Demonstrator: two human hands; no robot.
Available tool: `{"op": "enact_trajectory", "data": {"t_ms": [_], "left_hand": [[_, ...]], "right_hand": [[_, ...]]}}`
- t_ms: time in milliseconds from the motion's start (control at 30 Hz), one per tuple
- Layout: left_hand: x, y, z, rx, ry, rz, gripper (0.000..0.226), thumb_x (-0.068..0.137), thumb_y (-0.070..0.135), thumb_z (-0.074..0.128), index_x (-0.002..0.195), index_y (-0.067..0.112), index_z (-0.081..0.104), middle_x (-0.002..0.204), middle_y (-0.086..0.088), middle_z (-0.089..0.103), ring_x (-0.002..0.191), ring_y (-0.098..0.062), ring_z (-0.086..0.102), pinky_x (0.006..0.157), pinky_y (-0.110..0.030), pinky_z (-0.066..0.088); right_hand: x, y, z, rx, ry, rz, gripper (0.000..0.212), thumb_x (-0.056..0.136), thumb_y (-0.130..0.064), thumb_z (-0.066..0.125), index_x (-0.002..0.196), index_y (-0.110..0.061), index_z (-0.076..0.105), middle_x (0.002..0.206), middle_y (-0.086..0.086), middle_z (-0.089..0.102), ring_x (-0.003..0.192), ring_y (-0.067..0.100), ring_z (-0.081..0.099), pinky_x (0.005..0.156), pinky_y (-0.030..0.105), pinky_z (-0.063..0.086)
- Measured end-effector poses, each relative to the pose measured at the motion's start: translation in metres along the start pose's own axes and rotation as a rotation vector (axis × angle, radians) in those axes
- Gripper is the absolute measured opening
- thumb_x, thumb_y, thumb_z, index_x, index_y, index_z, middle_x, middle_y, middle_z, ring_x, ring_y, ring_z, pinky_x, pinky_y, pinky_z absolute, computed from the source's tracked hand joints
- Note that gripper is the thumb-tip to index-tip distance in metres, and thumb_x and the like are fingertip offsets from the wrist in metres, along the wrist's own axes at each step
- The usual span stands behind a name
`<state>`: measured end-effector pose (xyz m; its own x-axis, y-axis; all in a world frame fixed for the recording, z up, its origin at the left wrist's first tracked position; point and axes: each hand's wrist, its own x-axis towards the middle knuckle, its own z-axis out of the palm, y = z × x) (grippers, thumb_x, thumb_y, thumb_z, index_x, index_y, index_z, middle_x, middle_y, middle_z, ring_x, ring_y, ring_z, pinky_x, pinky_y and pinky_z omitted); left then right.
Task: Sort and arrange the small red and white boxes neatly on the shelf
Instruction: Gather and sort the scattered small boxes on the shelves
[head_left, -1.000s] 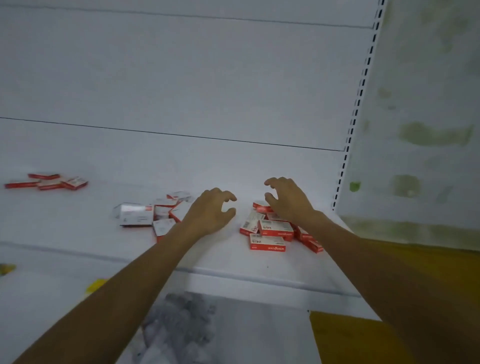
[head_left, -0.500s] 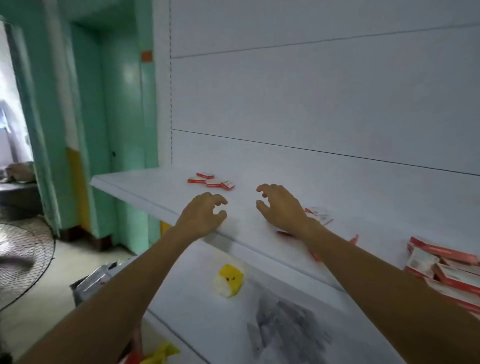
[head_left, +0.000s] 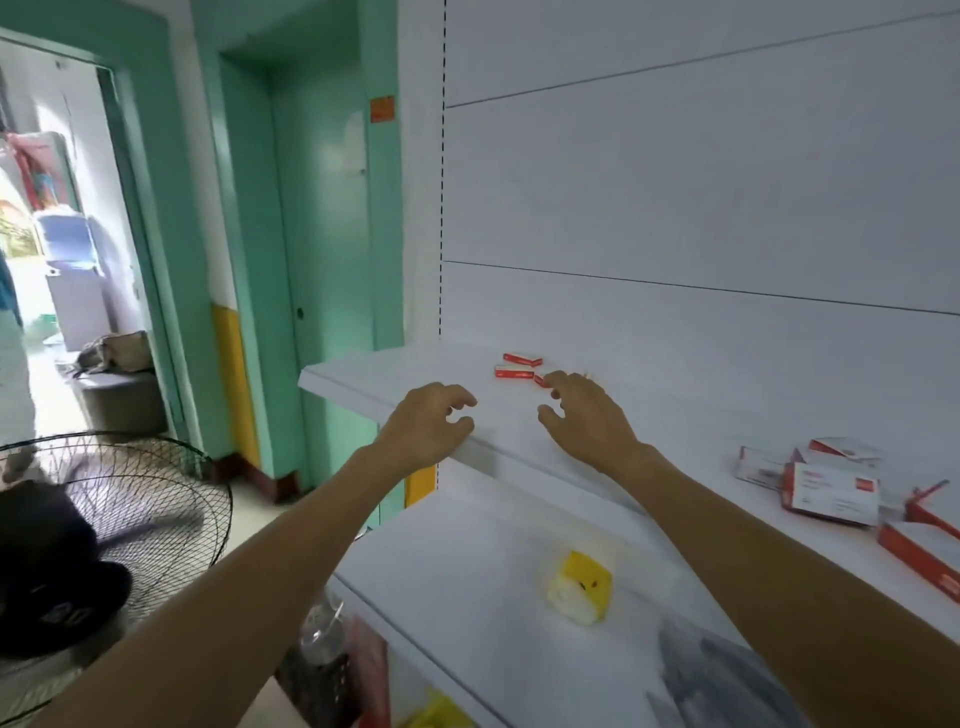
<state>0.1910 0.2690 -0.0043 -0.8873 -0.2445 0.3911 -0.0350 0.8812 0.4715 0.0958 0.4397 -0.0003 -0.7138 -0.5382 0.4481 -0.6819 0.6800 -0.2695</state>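
A white shelf (head_left: 395, 379) runs from left to right. Near its left end lie small flat red and white boxes: one (head_left: 522, 358) at the back, one (head_left: 514, 372) in front of it, and a third partly hidden behind my right hand. My right hand (head_left: 584, 415) hovers just right of them, fingers loosely curled, holding nothing. My left hand (head_left: 428, 423) hangs over the shelf's front edge, fingers loosely curled and empty. A loose heap of larger red and white boxes (head_left: 831, 491) lies at the right end.
A lower shelf (head_left: 467, 571) carries a yellow and white object (head_left: 581, 587). Left of the shelving are a green wall, a door opening, a floor fan (head_left: 135, 499) and a black cap (head_left: 47, 566).
My view has swung left from the right-hand heap to the shelf's left end. Both hands travelled left along the shelf and now sit beside the small boxes there.
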Motion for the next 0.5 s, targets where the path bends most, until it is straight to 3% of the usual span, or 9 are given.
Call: {"op": "enact_trajectory", "data": {"t_ms": [500], "left_hand": [[0.137,-0.07,0.028,-0.093,-0.062,0.088,0.027,0.09,0.019,0.056,0.116,0.016,0.061,0.12,-0.006,0.059,0.106,-0.018,0.055,0.088,-0.021,0.038]], "right_hand": [[0.142,0.039,0.045,-0.017,0.008,0.183,0.044,0.091,-0.023,0.052,0.133,-0.013,0.043,0.127,0.011,0.052,0.117,0.026,0.049,0.096,0.036,0.041]]}}
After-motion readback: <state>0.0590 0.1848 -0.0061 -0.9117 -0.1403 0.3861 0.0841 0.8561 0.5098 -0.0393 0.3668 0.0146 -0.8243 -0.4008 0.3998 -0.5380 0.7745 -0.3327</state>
